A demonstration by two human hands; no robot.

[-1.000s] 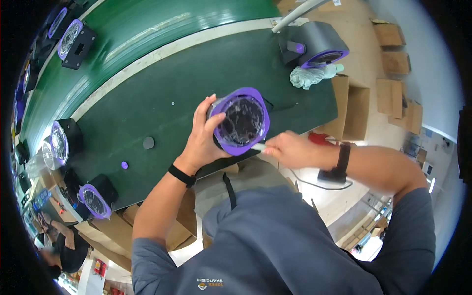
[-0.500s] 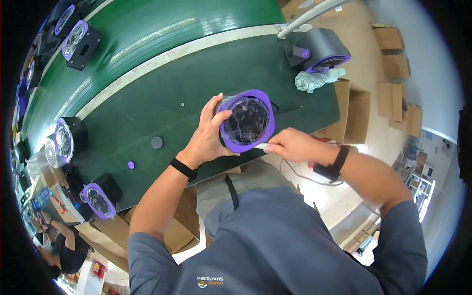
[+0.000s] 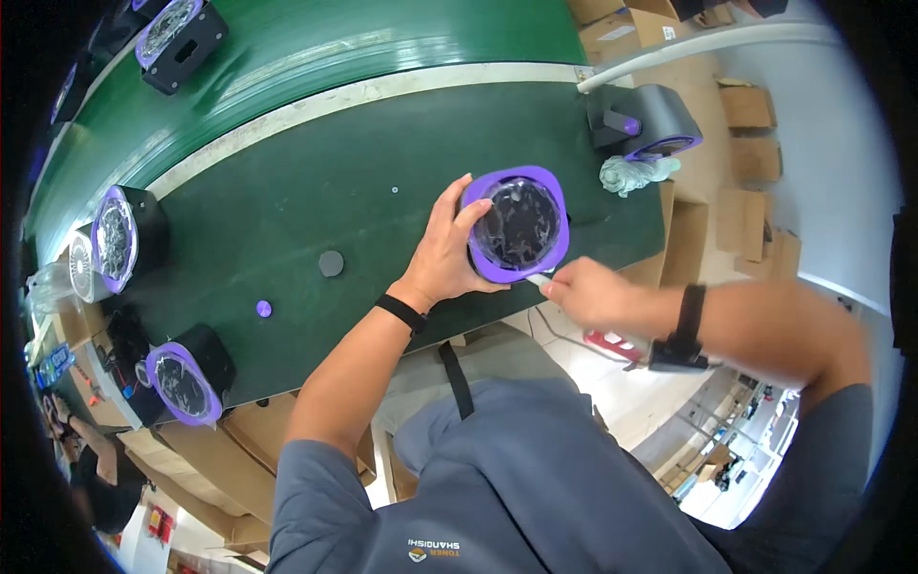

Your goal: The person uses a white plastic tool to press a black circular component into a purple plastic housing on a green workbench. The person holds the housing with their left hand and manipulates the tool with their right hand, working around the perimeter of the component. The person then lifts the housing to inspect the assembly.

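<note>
A device with a purple front frame and a round dark window under wrinkled clear film (image 3: 521, 228) is held up over the near edge of the green table. My left hand (image 3: 442, 253) grips its left side, thumb on the front and fingers around the edge. My right hand (image 3: 590, 290) is closed on a thin white stick-like piece (image 3: 539, 279), whose tip meets the lower rim of the purple frame. Its exact kind is hard to make out. A dark round disc (image 3: 331, 263) and a small purple knob (image 3: 264, 308) lie left of my hands.
Similar purple-rimmed devices stand on the table's left side (image 3: 186, 381) and at its far right (image 3: 650, 120), beside crumpled clear plastic (image 3: 631, 174). Beyond a pale rail runs a green conveyor belt (image 3: 382, 48). Cardboard boxes (image 3: 684, 244) stand right; another person (image 3: 100, 469) works at lower left.
The whole view has shifted, so the table's things appear displaced. My right elbow has swung outward to the right. Both hands keep their hold, the white piece still against the lower rim.
</note>
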